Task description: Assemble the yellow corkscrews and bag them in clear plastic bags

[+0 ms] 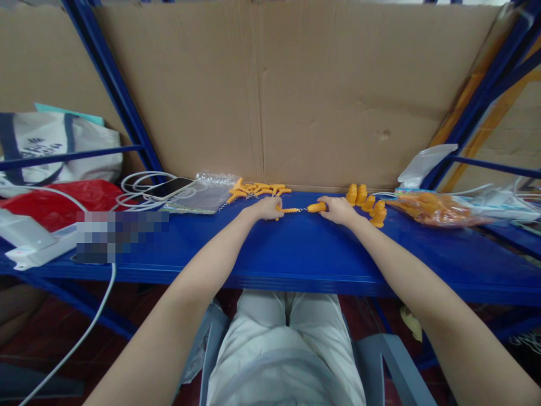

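My left hand [267, 207] rests on the blue shelf [296, 254], fingers closed on one end of an orange ridged plastic piece [291, 210]. A short metal chain links it to an orange cap-shaped piece [316, 207], gripped by my right hand [338, 210]. Behind my left hand lies a pile of orange forked parts [257, 190]. Several orange caps [367, 204] stand just right of my right hand.
A phone [169, 188] lies on a clear plastic bag [200, 197] beside coiled white cable [135, 189]. A bag of orange parts [431, 210] sits at right. A tote bag [51, 146], red bag [54, 203] and white device [29, 239] are at left. Cardboard [296, 96] backs the shelf.
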A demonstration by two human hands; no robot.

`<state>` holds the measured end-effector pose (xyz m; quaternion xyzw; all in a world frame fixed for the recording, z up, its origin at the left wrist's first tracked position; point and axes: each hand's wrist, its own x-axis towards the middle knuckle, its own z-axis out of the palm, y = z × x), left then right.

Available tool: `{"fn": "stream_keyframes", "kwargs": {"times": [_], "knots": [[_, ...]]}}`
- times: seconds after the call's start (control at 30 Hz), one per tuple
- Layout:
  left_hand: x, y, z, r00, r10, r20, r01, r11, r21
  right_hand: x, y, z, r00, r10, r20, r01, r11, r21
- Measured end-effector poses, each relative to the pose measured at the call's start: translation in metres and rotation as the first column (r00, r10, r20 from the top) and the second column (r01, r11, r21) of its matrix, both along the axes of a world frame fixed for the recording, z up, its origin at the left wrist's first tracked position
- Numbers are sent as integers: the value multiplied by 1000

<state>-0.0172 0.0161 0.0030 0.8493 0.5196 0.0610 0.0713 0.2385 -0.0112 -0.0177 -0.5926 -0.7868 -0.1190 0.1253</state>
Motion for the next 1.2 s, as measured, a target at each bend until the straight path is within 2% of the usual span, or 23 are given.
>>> {"fn": "stream_keyframes", "kwargs": {"times": [0.2,0.3,0.4,0.47,0.53,0.67,0.77,1.0,1.2], "knots": [[0,-1,-1,996,-54,67,52,998,35,-4,-1,1,998,-1,-71,1,1000,-6],[3,0,-2,991,-101,87,90,989,119,-5,1,-2,985,81,-150,-79,997,17],[4,1,-3,991,-98,90,80,979,189,-6,6,-7,945,164,-284,-155,987,51],[5,1,-4,992,-81,92,60,975,214,-4,9,-9,887,192,-420,-194,980,38],[4,1,-4,993,-72,93,49,973,225,-1,12,-11,787,198,-584,-258,966,-20],[4,1,-4,993,-72,95,48,971,235,5,14,-10,592,113,-798,-371,917,-145],[3,0,-3,992,-76,96,48,963,266,5,9,-5,516,30,-856,-377,905,-196],[4,-4,0,993,-80,93,44,941,336,-5,-4,3,407,-142,-902,-368,879,-304],[7,-4,-4,990,-80,112,32,924,382,-5,-2,0,272,-210,-939,-403,861,-310]]}}
